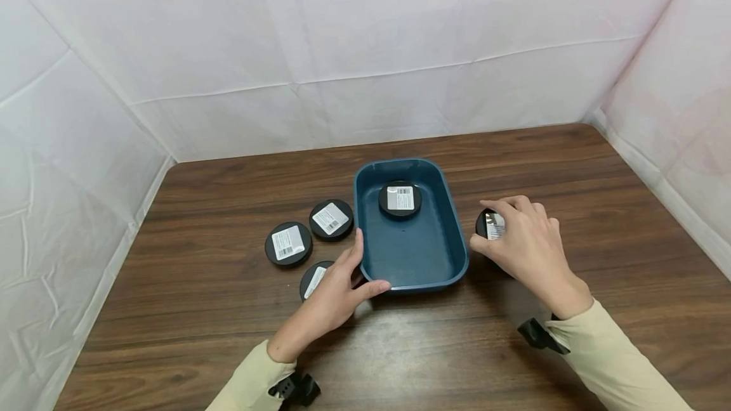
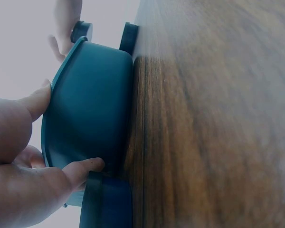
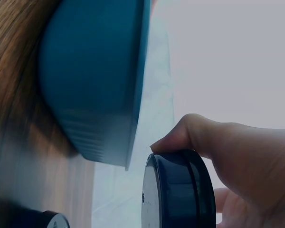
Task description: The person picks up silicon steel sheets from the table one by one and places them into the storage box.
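In the head view, a blue rectangular tray [image 1: 408, 252] stands on the table with one flat round black container [image 1: 400, 200] inside, its white barcode label facing up. My left hand [image 1: 335, 290] rests against the tray's near left corner, thumb along the near rim and fingers along the left wall. To the right of the tray, my right hand [image 1: 526, 249] grips a similar labelled container [image 3: 178, 190] by its edge, between thumb and fingers. The right wrist view shows it tilted and raised off the table. Another dark container [image 3: 50, 221] sits on the table below it.
Left of the tray are three more black containers: one by its wall [image 1: 331, 220], one farther left [image 1: 289, 244], and one partly behind my left hand [image 1: 314, 278]. White cloth walls [image 1: 377, 100] enclose the wooden table [image 1: 217, 309] at the back and sides.
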Demonstrator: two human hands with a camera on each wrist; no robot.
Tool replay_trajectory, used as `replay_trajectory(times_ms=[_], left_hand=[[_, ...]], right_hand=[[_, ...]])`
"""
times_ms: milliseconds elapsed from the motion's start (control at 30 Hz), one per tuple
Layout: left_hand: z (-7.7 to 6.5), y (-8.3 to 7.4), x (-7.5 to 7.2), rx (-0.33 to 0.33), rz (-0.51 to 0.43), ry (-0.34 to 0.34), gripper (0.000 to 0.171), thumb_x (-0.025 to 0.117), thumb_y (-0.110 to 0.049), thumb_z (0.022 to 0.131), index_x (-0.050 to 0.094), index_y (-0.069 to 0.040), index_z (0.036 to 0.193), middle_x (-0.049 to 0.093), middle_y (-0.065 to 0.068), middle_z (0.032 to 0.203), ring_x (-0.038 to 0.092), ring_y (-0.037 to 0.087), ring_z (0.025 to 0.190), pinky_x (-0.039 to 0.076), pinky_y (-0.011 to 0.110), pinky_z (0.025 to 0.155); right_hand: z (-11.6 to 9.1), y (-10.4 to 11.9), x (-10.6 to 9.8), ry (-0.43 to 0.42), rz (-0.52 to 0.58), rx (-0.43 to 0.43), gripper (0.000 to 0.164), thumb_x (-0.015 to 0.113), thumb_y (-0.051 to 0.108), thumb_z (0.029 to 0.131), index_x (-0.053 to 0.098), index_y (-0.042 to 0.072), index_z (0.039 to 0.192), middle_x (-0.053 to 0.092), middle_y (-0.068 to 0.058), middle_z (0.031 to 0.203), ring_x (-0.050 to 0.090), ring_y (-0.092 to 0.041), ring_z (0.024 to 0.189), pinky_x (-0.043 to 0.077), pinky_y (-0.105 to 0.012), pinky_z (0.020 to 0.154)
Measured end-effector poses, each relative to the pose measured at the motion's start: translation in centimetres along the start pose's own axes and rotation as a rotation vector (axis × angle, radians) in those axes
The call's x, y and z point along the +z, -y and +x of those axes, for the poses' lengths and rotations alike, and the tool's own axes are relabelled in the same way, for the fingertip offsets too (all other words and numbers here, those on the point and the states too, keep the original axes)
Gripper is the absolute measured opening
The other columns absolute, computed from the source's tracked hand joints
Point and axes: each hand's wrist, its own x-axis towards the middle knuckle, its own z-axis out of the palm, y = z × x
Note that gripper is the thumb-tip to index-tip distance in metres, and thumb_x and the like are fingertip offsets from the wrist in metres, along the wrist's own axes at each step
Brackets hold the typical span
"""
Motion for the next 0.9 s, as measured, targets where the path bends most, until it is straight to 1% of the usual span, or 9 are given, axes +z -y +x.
replay_trajectory(times_ms=[233, 533, 733, 900], left_hand=[[0.0, 0.0, 0.0, -0.002, 0.011, -0.004, 0.099, 0.069, -0.034, 0.094, 0.000, -0.011, 0.161, 0.012, 0.019, 0.168, 0.034, 0.029, 0.149, 0.043, 0.043, 0.112], [0.0, 0.0, 0.0, -0.015, 0.009, 0.000, 0.099, 0.069, -0.035, 0.094, 0.000, -0.012, 0.161, 0.012, 0.018, 0.168, 0.034, 0.029, 0.149, 0.043, 0.043, 0.112], [0.0, 0.0, -0.1, -0.015, 0.017, -0.001, 0.099, 0.069, -0.035, 0.094, 0.000, -0.012, 0.161, 0.013, 0.018, 0.168, 0.035, 0.029, 0.149, 0.043, 0.043, 0.112], [0.1, 0.1, 0.0, -0.012, 0.010, 0.001, 0.099, 0.069, -0.035, 0.094, 0.000, -0.012, 0.161, 0.013, 0.019, 0.167, 0.035, 0.029, 0.149, 0.043, 0.043, 0.112]], right_hand=[[0.0, 0.5, -0.1, 0.001, 0.005, -0.020, 0.053, 0.073, 0.028, 0.077, 0.068, 0.011, 0.127, 0.059, -0.025, 0.123, 0.051, -0.046, 0.107, 0.037, -0.058, 0.075], [-0.1, 0.9, -0.3, 0.018, 0.013, -0.028, 0.052, 0.074, 0.029, 0.078, 0.068, 0.011, 0.126, 0.059, -0.025, 0.123, 0.051, -0.046, 0.107, 0.038, -0.058, 0.077], [-0.3, 1.3, -0.4, 0.007, 0.019, -0.051, 0.050, 0.073, 0.027, 0.078, 0.069, 0.011, 0.125, 0.060, -0.024, 0.122, 0.052, -0.045, 0.105, 0.038, -0.058, 0.076], [-0.4, 1.5, -0.6, 0.032, 0.027, -0.050, 0.052, 0.072, 0.026, 0.078, 0.067, 0.011, 0.128, 0.060, -0.023, 0.123, 0.051, -0.045, 0.107, 0.037, -0.057, 0.077]])
